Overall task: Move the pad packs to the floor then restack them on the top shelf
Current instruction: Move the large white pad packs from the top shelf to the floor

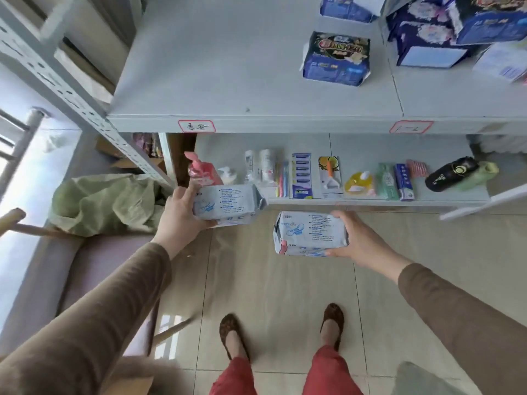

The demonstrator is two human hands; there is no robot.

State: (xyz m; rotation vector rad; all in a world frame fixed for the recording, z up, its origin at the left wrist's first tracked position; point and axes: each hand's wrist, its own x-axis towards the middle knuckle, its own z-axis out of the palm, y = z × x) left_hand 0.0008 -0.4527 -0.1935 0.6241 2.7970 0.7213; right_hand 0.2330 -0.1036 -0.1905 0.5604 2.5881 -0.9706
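**Two pale pad packs held above the tiled floor**

Nearest the camera stood two feet in dark patterned slippers [332, 317] on glossy beige floor tiles [285, 280], below red trouser legs. Both arms reached forward in soft brown sleeves [108, 303].

The left hand [179, 215] gripped one white pad pack [228, 205] by its left end, thumb on top and fingers curled under, the pack held level in the air in front of the lower shelf's edge. The right hand [362, 240] gripped a second white pad pack [309, 233] by its right end, fingers wrapped over the far side and thumb beneath; this one hung lower, above the floor. Both packs were soft, pillow-shaped plastic wrappers with crimped ends and blue print.

To the left lay a crumpled green bag [105, 203] beside a perforated metal upright [71, 89].

Behind the packs, the lower shelf [370, 202] carried a row of small goods: a pink pump bottle [201, 171], toothbrushes, flat blister cards and a black flask [450, 173] lying on its side.

Farther up, the top shelf [228, 81], a smooth grey board with two red-bordered labels on its front lip, bore a dark blue pad pack [336, 59] alone near the middle. At the right end sat a heap of dark blue boxes [445, 32], stacked unevenly.
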